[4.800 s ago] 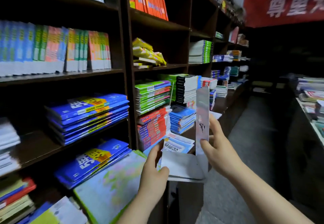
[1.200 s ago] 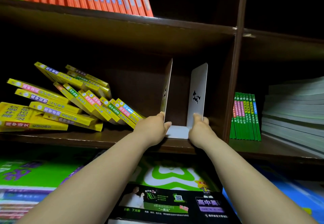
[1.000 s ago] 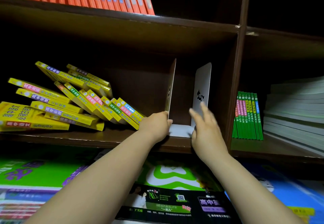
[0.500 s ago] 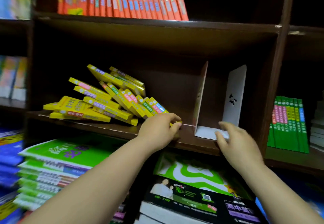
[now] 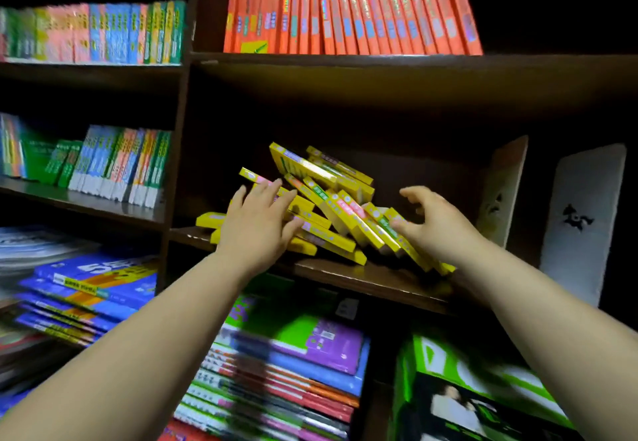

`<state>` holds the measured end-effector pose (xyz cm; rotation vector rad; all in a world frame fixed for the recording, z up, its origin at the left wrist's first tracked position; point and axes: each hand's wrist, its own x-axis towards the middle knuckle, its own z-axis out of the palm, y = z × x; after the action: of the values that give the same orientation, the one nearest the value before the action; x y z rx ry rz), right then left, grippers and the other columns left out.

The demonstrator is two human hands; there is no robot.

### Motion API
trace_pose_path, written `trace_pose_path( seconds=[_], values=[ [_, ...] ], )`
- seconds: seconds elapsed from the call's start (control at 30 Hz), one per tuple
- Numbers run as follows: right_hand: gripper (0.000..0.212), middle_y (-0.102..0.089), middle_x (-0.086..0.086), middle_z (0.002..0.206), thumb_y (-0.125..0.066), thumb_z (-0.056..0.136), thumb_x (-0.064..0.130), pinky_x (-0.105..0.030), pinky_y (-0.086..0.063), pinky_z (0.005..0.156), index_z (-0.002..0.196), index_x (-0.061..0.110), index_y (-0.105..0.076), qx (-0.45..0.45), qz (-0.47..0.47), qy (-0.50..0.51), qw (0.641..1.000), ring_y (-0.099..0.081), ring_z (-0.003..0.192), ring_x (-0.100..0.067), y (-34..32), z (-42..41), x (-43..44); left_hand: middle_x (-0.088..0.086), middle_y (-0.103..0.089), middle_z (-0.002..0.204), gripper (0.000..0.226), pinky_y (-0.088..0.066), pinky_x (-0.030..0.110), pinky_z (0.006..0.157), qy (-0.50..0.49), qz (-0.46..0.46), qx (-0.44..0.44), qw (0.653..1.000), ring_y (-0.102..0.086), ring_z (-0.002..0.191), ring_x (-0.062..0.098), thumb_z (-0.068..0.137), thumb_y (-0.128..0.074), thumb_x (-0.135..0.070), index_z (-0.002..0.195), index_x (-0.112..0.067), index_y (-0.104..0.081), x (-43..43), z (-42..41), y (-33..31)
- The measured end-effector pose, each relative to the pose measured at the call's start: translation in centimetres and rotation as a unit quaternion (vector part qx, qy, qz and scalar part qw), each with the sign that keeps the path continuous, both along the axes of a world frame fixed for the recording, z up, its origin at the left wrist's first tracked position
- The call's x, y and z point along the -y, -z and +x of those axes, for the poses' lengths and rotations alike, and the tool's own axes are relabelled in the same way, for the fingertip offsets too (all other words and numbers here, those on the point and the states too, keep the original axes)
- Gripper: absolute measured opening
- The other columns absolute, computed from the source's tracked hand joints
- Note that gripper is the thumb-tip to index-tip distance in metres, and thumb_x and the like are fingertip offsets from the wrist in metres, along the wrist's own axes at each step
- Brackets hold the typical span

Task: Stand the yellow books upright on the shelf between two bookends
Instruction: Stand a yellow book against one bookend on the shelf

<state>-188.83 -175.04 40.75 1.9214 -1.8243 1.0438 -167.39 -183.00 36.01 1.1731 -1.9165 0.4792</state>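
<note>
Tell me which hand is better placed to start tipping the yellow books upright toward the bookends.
Left, probably. The left hand already lies open on the flat end of the yellow books, the side to push from. The right hand is open at the leaning end, nearer the bookends, better for steadying.

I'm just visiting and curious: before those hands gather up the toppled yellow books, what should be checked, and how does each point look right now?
1. Both bookends on the shelf: ok, left bookend and right bookend stand upright at the right.
2. Yellow books upright: not ok, a slumped pile.
3. Left hand on the pile: ok, fingers spread over it.
4. Right hand gripping: not ok, open beside the pile.
5. Room between pile and bookends: ok, a gap shows.
</note>
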Motion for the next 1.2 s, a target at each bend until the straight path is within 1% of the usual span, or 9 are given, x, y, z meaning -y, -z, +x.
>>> trace_pose_path(
  seconds=[0.07, 0.13, 0.27, 0.5, 0.7, 0.83, 0.93, 1.1, 1.2],
  values=[
    [0.064, -0.04, -0.014, 0.14, -0.065, 0.081, 0.027, -0.032, -0.033, 0.102, 0.136, 0.014, -0.036, 0.038, -0.008, -0.009, 0.999, -0.04, 0.128, -0.027, -1.1, 1.3, 2.5, 0.003, -0.028, 0.15, 0.051, -0.012, 0.04, 0.113, -0.008, 0.005, 0.025, 1.0, -0.017, 0.141, 0.018, 0.09, -0.036, -0.046, 0.136, -0.023, -0.034, 1.5, 0.8, 0.2],
    [0.07, -0.037, -0.014, 0.143, -0.068, 0.078, 0.027, -0.033, -0.029, 0.106, 0.137, 0.013, -0.032, 0.046, -0.023, -0.016, 0.999, -0.034, 0.132, -0.028, -2.1, 2.9, 5.1, 0.008, -0.043, 0.143, 0.049, -0.028, 0.043, 0.108, 0.004, -0.017, 0.026, 1.0, -0.032, 0.136, 0.023, 0.088, -0.044, -0.044, 0.13, -0.019, -0.045, 2.1, 1.4, 0.7],
    [0.088, -0.03, -0.014, 0.148, -0.073, 0.073, 0.034, -0.037, -0.024, 0.111, 0.141, 0.012, -0.023, 0.029, -0.035, 0.002, 0.999, -0.027, 0.137, -0.03, -3.9, 6.1, 9.8, 0.011, -0.07, 0.108, 0.044, -0.054, 0.046, 0.077, 0.02, -0.079, 0.03, 0.996, -0.064, 0.104, 0.031, 0.077, -0.049, -0.043, 0.103, -0.013, -0.068, 3.3, 2.2, 0.8],
    [0.098, -0.039, -0.011, 0.144, -0.071, 0.068, 0.051, -0.043, -0.034, 0.107, 0.143, 0.016, -0.018, -0.002, 0.025, 0.11, 0.994, -0.038, 0.131, -0.031, -4.5, 7.3, 13.3, 0.01, -0.071, 0.106, 0.051, -0.056, 0.04, 0.071, 0.039, -0.053, 0.047, 0.997, -0.064, 0.104, 0.03, 0.079, -0.033, -0.043, 0.103, -0.015, -0.068, 3.9, 3.0, 0.9],
    [0.074, -0.055, -0.007, 0.131, -0.071, 0.069, 0.049, -0.033, -0.042, 0.095, 0.13, 0.016, -0.043, -0.003, 0.027, 0.075, 0.997, -0.052, 0.118, -0.025, -4.8, 6.5, 12.6, 0.013, -0.073, 0.097, 0.04, -0.055, 0.045, 0.069, 0.049, -0.058, 0.045, 0.996, -0.067, 0.096, 0.033, 0.073, -0.054, -0.038, 0.097, -0.012, -0.07, 3.7, 3.1, 0.4],
    [0.058, -0.059, -0.01, 0.125, -0.067, 0.077, 0.04, -0.033, -0.042, 0.091, 0.125, 0.015, -0.048, -0.021, 0.007, 0.064, 0.998, -0.054, 0.114, -0.028, -4.9, 5.8, 12.2, 0.012, -0.073, 0.086, 0.045, -0.053, 0.048, 0.075, 0.05, -0.053, 0.048, 0.996, -0.068, 0.088, 0.032, 0.077, -0.039, -0.04, 0.089, -0.011, -0.072, 3.6, 3.0, -0.5],
    [0.053, -0.059, -0.013, 0.122, -0.067, 0.078, 0.029, -0.029, -0.041, 0.085, 0.123, 0.01, -0.048, -0.022, 0.006, 0.059, 0.998, -0.056, 0.109, -0.028, -5.5, 5.2, 11.8, 0.012, -0.073, 0.087, 0.038, -0.054, 0.046, 0.074, 0.04, -0.065, 0.05, 0.996, -0.068, 0.088, 0.032, 0.075, -0.049, -0.039, 0.09, -0.011, -0.072, 3.6, 2.9, -0.3],
    [0.06, -0.054, -0.017, 0.126, -0.069, 0.075, 0.02, -0.035, -0.044, 0.092, 0.125, 0.006, -0.04, -0.083, 0.113, 0.135, 0.981, -0.053, 0.114, -0.03, -5.4, 4.5, 12.5, 0.01, -0.074, 0.088, 0.044, -0.055, 0.04, 0.071, 0.032, -0.086, 0.043, 0.995, -0.069, 0.089, 0.03, 0.076, -0.04, -0.04, 0.091, -0.014, -0.072, 3.9, 2.8, 0.1],
    [0.049, -0.056, -0.013, 0.119, -0.067, 0.076, 0.024, -0.032, -0.045, 0.083, 0.117, 0.007, -0.047, -0.087, 0.117, 0.158, 0.977, -0.055, 0.108, -0.028, -5.3, 4.3, 12.8, 0.01, -0.074, 0.09, 0.047, -0.055, 0.039, 0.069, 0.042, -0.081, 0.038, 0.995, -0.068, 0.091, 0.03, 0.076, -0.036, -0.04, 0.093, -0.015, -0.071, 4.0, 2.8, 0.1]
  ],
)
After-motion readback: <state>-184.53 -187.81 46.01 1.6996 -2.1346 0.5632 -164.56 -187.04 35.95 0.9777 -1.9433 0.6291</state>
